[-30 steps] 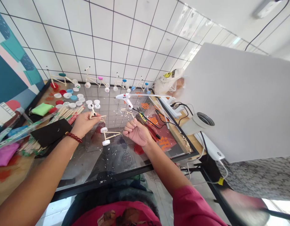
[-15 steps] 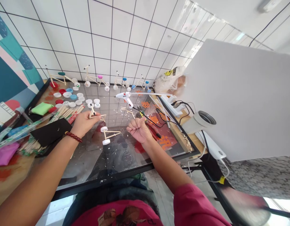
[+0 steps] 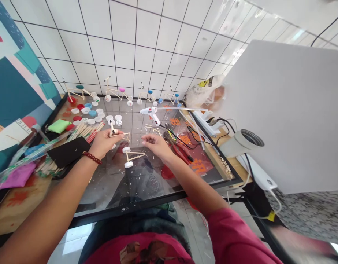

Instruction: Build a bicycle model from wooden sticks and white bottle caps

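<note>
My left hand (image 3: 105, 142) pinches a small frame of matchsticks (image 3: 126, 136), with a black-wrapped crosspiece standing up above the fingers. My right hand (image 3: 155, 145) hovers just to the right of that frame, fingers loosely bent and pointing toward it, thumb a little apart; I see nothing in it. Below and between the hands, a two-wheeled stick piece (image 3: 135, 157) lies on the glass tabletop, with white bottle caps as wheels. Farther back lies a white hot glue gun (image 3: 151, 114), its nozzle pointing left. A few joined sticks (image 3: 152, 128) rest near my right fingertips.
Several finished stick tricycles (image 3: 116, 91) stand along the tiled wall. Loose bottle caps (image 3: 99, 119), matchsticks (image 3: 85, 132) and a black sheet (image 3: 69, 151) lie left. Red-handled pliers (image 3: 182, 151) and a black cord (image 3: 196, 137) lie right, near a grey cylinder (image 3: 241, 143).
My right hand has moved left toward the held frame, its curled fingers loosening. My left hand keeps its hold on the stick frame. The view has shifted slightly.
</note>
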The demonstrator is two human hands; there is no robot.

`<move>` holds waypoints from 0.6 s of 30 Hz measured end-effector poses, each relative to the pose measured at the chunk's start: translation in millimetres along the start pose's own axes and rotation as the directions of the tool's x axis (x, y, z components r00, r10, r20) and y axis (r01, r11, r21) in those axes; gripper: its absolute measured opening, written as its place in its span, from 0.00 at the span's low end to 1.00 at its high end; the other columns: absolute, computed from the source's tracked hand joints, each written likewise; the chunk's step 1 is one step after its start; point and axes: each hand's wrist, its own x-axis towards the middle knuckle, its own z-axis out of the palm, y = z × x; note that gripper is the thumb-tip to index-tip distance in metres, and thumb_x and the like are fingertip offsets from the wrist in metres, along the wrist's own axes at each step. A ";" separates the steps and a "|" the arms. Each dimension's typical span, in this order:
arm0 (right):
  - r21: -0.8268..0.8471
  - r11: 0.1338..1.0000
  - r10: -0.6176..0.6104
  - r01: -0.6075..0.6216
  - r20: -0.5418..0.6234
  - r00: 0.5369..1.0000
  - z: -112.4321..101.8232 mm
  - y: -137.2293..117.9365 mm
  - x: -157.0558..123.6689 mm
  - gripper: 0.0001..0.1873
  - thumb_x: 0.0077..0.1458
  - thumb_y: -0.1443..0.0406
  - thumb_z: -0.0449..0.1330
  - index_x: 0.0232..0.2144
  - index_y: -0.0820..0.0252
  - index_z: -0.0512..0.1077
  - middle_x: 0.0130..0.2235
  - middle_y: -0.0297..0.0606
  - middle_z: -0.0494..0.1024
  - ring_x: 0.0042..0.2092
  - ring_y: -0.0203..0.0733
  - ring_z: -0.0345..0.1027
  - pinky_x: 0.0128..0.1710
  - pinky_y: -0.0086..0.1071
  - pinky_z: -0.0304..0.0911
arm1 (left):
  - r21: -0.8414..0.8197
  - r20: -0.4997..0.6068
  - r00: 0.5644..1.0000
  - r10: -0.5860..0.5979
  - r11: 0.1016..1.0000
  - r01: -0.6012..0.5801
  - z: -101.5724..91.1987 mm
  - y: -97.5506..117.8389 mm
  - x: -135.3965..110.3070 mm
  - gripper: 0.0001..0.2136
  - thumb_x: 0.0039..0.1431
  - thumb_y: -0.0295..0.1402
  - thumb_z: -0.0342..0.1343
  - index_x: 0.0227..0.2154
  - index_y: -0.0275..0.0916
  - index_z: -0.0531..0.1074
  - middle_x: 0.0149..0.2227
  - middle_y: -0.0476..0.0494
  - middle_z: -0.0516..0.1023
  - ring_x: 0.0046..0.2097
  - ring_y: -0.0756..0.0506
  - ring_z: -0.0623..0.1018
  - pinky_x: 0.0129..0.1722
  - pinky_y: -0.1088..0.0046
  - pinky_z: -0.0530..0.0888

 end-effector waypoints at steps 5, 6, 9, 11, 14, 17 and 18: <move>-0.043 0.997 -0.064 0.066 0.034 0.997 18.3 11.7 34.9 0.12 0.42 0.62 0.70 0.33 0.58 0.80 0.30 0.33 0.79 0.32 0.37 0.69 0.38 0.33 0.66 | -0.161 0.074 0.997 0.011 0.987 0.001 0.0 2.3 -0.9 0.17 0.34 0.40 0.71 0.29 0.36 0.81 0.21 0.49 0.75 0.21 0.53 0.67 0.21 0.77 0.61; -0.016 0.997 -0.073 0.074 0.035 0.997 21.0 13.5 37.3 0.13 0.42 0.60 0.71 0.33 0.58 0.80 0.31 0.34 0.79 0.33 0.37 0.70 0.38 0.34 0.66 | -0.174 0.085 0.996 0.015 0.985 0.000 -0.2 2.1 -0.7 0.17 0.34 0.40 0.71 0.28 0.36 0.81 0.22 0.49 0.76 0.22 0.52 0.68 0.22 0.76 0.63; 0.071 0.993 -0.092 0.089 0.043 0.995 25.1 17.1 36.3 0.16 0.42 0.56 0.71 0.34 0.57 0.81 0.34 0.36 0.82 0.36 0.39 0.72 0.42 0.36 0.68 | -0.179 0.114 0.993 0.010 0.984 0.010 -0.1 0.8 0.0 0.17 0.35 0.40 0.71 0.29 0.36 0.81 0.24 0.46 0.78 0.25 0.49 0.73 0.24 0.75 0.66; 0.087 0.991 -0.109 0.104 0.054 0.993 24.9 17.5 32.7 0.16 0.42 0.55 0.72 0.33 0.56 0.82 0.35 0.36 0.83 0.37 0.40 0.74 0.43 0.36 0.68 | -0.170 0.125 0.992 0.012 0.985 0.010 0.6 0.1 -0.1 0.17 0.36 0.40 0.71 0.30 0.36 0.81 0.26 0.45 0.79 0.27 0.47 0.75 0.25 0.73 0.69; 0.059 0.987 -0.152 0.148 0.070 0.986 23.1 15.7 29.3 0.13 0.43 0.55 0.72 0.31 0.55 0.82 0.35 0.36 0.83 0.38 0.40 0.75 0.45 0.36 0.69 | -0.134 0.149 0.989 0.003 0.991 0.017 2.0 0.3 -1.7 0.16 0.38 0.41 0.70 0.30 0.36 0.81 0.25 0.44 0.79 0.28 0.46 0.76 0.26 0.71 0.71; 0.018 0.984 -0.176 0.176 0.070 0.982 22.6 14.2 29.2 0.11 0.44 0.55 0.71 0.28 0.54 0.82 0.33 0.35 0.83 0.38 0.40 0.74 0.44 0.36 0.68 | -0.097 0.159 0.987 0.020 0.995 -0.004 3.2 0.7 -3.6 0.16 0.39 0.42 0.69 0.29 0.36 0.80 0.27 0.43 0.80 0.29 0.45 0.77 0.27 0.70 0.72; 0.006 0.985 -0.174 0.174 0.069 0.982 22.8 14.2 29.4 0.11 0.45 0.55 0.71 0.28 0.54 0.82 0.32 0.35 0.82 0.37 0.40 0.74 0.44 0.36 0.68 | -0.091 0.157 0.987 0.029 0.996 -0.014 3.5 0.6 -4.1 0.16 0.39 0.42 0.69 0.29 0.36 0.80 0.28 0.43 0.80 0.30 0.44 0.78 0.28 0.70 0.72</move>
